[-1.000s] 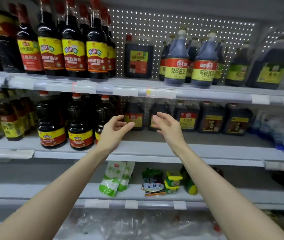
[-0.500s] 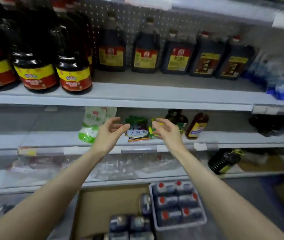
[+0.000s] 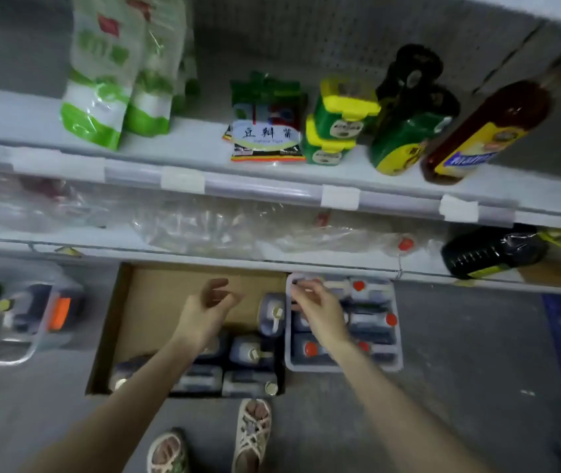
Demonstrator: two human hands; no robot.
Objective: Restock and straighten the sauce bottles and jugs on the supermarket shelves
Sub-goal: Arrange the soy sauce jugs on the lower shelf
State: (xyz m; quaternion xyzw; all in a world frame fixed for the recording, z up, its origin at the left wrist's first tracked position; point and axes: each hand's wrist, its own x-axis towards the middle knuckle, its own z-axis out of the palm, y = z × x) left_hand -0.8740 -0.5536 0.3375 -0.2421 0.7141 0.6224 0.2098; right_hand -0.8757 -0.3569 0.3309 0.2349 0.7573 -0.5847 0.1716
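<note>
I look down at the floor below the shelves. A cardboard box (image 3: 125, 322) holds several dark sauce jugs (image 3: 250, 353) with pale caps. To its right a grey plastic tray (image 3: 397, 365) holds several dark jugs with red caps (image 3: 373, 324). My left hand (image 3: 209, 310) hovers over the box, fingers loosely curled, holding nothing. My right hand (image 3: 318, 307) hovers over the tray's left side, fingers relaxed and empty; whether it touches a jug is unclear.
Above, a low shelf (image 3: 340, 196) carries green-and-white pouches (image 3: 101, 80), a sauce packet (image 3: 265, 131), green tubs (image 3: 337, 121) and two bottles (image 3: 477, 134). A dark jug (image 3: 490, 250) lies on the bottom shelf. A clear bin (image 3: 16, 322) stands left. My sandalled feet (image 3: 248, 435) are near the box.
My view dropped from the jug shelves down to the floor. Both hands came down with it, from shelf height to above the box and the tray. Neither took hold of anything.
</note>
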